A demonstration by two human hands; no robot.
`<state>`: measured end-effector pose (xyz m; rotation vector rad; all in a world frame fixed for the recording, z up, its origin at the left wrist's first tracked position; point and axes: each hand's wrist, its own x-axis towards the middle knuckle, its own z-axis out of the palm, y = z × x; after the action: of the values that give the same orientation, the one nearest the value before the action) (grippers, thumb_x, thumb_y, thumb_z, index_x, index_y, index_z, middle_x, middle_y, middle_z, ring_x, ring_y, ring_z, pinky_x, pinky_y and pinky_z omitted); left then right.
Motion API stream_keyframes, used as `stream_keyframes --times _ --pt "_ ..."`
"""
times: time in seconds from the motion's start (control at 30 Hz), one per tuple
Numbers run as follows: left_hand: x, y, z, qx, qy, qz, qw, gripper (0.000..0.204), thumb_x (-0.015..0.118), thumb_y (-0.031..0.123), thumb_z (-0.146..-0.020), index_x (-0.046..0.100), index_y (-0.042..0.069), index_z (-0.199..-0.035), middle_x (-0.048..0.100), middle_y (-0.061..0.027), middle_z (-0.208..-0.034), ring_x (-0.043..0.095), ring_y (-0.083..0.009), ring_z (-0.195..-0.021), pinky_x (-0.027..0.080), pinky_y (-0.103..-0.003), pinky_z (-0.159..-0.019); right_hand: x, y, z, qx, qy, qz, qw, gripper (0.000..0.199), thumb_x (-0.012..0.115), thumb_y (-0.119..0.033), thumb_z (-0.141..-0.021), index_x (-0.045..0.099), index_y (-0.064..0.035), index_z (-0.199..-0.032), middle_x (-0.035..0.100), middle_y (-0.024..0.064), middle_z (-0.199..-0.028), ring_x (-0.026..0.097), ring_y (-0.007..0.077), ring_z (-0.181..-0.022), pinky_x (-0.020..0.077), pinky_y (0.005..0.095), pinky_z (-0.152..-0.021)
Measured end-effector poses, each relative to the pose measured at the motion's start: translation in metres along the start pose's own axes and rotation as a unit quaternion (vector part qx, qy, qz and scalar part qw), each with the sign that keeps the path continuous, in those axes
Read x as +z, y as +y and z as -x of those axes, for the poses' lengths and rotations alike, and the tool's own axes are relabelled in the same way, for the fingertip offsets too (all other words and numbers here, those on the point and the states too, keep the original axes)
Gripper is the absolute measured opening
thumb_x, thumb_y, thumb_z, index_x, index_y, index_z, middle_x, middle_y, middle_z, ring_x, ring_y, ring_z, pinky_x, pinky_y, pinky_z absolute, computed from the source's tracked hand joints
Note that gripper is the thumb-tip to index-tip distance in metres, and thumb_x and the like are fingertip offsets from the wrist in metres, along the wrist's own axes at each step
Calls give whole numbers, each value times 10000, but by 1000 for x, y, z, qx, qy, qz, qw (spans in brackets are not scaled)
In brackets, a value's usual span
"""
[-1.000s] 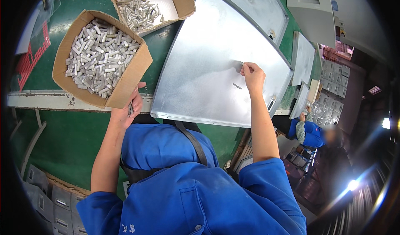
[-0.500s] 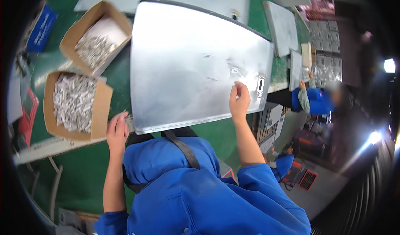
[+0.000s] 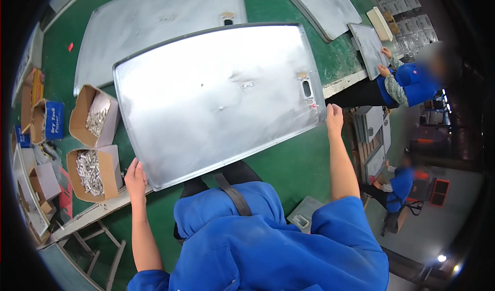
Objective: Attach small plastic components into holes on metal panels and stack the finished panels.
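A large silvery metal panel (image 3: 206,121) with a raised rim and a dark slot near its right end lies in front of me, its near edge reaching past the table toward my body. My right hand (image 3: 334,121) is closed on the panel's right edge near the corner. Near the lower left corner, my left hand (image 3: 136,183) has its fingers curled at the panel's edge, partly hidden by the rim. A small red mark shows below the slot.
Left of the panel stand two cardboard boxes (image 3: 109,170) of small metal pieces. A second large panel (image 3: 170,20) lies behind, and stacked panels (image 3: 327,7) at the far right. One co-worker (image 3: 407,82) handles a smaller panel (image 3: 370,48); another person (image 3: 397,185) is farther back.
My right hand has gone from above the panel's surface to its right edge. My left hand has come to the lower left corner. The view has shifted, showing more of the table.
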<state>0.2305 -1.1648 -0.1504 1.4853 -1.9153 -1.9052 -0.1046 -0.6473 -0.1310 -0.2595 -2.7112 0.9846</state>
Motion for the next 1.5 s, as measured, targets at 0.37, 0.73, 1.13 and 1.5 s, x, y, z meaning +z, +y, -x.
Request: stream_keyframes --times 0.37,0.73,1.13,1.5 --pt "-4 28 -33 -26 -4 -254 967 280 517 178 -794 452 20 -572 377 0 -458 342 -74 -362 242 -247 -332 29 25 -41 155 -225 -225 935 515 382 -392 -872 530 80 -1016 569 170 -979 517 192 -906 372 296 -827" --pt "-7 61 45 -83 -70 -266 958 306 518 153 -788 418 51 -518 375 4 -438 335 -71 -353 223 -237 -326 -52 15 -34 103 -221 -113 963 495 357 -403 -887 588 35 -891 562 43 -814 456 94 -758 381 254 -706" --pt "-33 128 120 -168 -156 -270 935 287 530 128 -782 433 44 -526 384 8 -463 322 -64 -373 224 -226 -341 -149 -56 -47 117 -278 23 953 532 382 -467 -858 550 22 -730 430 -20 -589 361 71 -550 307 261 -500" --pt "-50 187 121 -249 -168 -283 911 287 572 133 -745 407 88 -515 352 37 -464 296 -47 -377 192 -205 -347 -177 -129 -75 172 -429 142 875 574 492 -439 -810 529 113 -965 574 159 -881 532 191 -835 389 307 -766"
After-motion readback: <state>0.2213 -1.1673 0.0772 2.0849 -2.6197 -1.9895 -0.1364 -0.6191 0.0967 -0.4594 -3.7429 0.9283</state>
